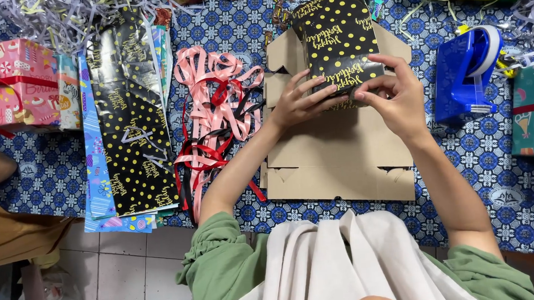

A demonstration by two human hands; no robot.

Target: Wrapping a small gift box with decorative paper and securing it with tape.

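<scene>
A box wrapped in black paper with gold dots (338, 40) was held at its near end by both hands, above a stack of flattened brown cardboard (340, 158) laid on the blue patterned worktop (480, 157). The left hand (298, 103) was pressed flat against the near left edge of the box, its fingers (318, 89) spread and laid along the paper. The right hand (395, 97) was curled over the near right corner, its fingers (367, 90) pinched together on a fold of the wrapping.

Just left of the cardboard, a tangle of pink, red and black ribbons (214, 122) was spread out, and beyond it sheets of black dotted wrapping paper (131, 120) were stacked. A pink wrapped gift with a red ribbon (11, 84) was seen at the far left. A blue tape dispenser (464, 73) stood to the right of the box, well apart from the right hand.
</scene>
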